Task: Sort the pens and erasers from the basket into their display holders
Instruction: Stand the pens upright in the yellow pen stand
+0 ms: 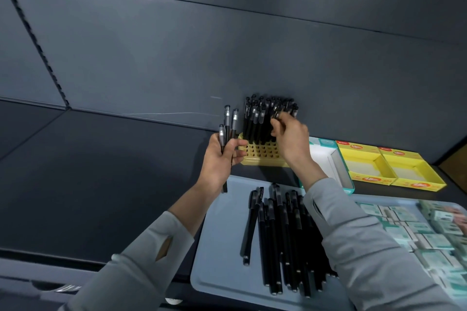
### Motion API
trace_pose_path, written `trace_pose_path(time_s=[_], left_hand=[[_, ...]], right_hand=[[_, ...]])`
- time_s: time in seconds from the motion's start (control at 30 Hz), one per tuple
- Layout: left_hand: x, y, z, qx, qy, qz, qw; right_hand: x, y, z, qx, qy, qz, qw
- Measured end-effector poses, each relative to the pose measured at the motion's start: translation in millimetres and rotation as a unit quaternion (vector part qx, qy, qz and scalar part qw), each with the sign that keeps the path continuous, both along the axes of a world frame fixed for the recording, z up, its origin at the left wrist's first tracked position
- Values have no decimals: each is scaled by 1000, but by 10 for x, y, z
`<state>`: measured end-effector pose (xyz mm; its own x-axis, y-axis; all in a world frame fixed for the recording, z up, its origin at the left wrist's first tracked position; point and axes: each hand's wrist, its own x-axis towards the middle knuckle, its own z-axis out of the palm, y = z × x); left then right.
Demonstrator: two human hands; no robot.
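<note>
A yellow pen holder (261, 155) with a grid of holes stands on the dark shelf, its back rows filled with upright black pens (255, 118). My left hand (219, 159) grips a bunch of three black pens (228, 124) just left of the holder. Over the holder's right side, my right hand (290, 136) pinches one black pen (276, 112) among the standing ones. Several loose black pens (280, 237) lie on the grey-blue tray (219, 247) in front. Packs of green-and-white erasers (429, 232) fill the tray's right part.
Right of the pen holder stand a white box with a teal rim (336, 161) and two yellow display boxes (390, 166), all without contents. A dark back panel rises behind the shelf. The shelf's left part is bare dark surface.
</note>
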<state>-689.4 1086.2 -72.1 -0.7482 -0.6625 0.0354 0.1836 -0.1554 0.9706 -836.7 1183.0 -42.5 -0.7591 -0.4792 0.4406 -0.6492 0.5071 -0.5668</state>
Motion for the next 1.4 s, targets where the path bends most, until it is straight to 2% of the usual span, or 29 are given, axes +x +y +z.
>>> trace_pose_path(time_s=[0.23, 0.47, 0.57, 0.63, 0.7, 0.83, 1.0, 1.2, 1.4], left_hand=[[-57, 42, 19, -8, 9, -17, 1000], [-143, 142, 32, -37, -24, -33, 998], [-143, 142, 5, -58, -46, -20, 997], [-122, 121, 1, -40, -43, -10, 998], [-87, 89, 5, -31, -49, 0, 998], [-54, 52, -28, -65, -60, -4, 996], [-64, 68, 0, -13, -51, -38, 998], [-34, 70, -23, -74, -30, -43, 996], [-49, 86, 20, -70, -26, -44, 996]], right_hand=[[137, 88, 22, -109, -19, -36, 993], [362, 32, 98, -98, -126, 124, 979], [309, 81, 123, -124, -159, 122, 972], [235, 152, 161, -151, -179, 84, 969], [127, 229, 183, -167, -165, 19, 972], [-28, 327, 168, -135, -57, -58, 988], [-18, 286, 117, -119, -26, -36, 992], [-2, 183, 7, -46, -9, -7, 999], [-35, 123, 13, -57, -32, -22, 998]])
